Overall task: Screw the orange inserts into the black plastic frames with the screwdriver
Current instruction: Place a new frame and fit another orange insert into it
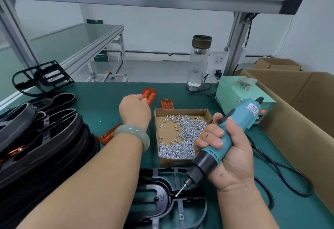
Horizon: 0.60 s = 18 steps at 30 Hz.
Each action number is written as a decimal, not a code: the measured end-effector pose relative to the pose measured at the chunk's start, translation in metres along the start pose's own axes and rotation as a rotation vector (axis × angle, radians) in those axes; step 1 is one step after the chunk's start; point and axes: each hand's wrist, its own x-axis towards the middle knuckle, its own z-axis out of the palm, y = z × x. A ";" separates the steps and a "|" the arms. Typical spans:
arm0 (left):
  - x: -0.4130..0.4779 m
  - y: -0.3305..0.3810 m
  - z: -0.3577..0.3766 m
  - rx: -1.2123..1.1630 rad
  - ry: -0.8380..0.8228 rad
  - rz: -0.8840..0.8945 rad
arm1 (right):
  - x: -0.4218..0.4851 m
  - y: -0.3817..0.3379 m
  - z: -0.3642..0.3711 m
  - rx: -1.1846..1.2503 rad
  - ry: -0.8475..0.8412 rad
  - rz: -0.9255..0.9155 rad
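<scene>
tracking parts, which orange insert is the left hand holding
The farthest orange insert, beyond the screw box: the left hand pinches its near end; the others lie clear of its fingers.

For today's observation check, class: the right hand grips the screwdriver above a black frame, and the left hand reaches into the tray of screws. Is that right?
The head view shows the left hand pinching an orange insert beyond the tray of screws, not reaching into it. The right hand does grip the screwdriver above the black frame.
</scene>
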 end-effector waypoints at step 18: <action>-0.116 -0.001 -0.096 -0.531 -0.150 0.142 | -0.003 0.001 0.002 -0.060 0.017 0.003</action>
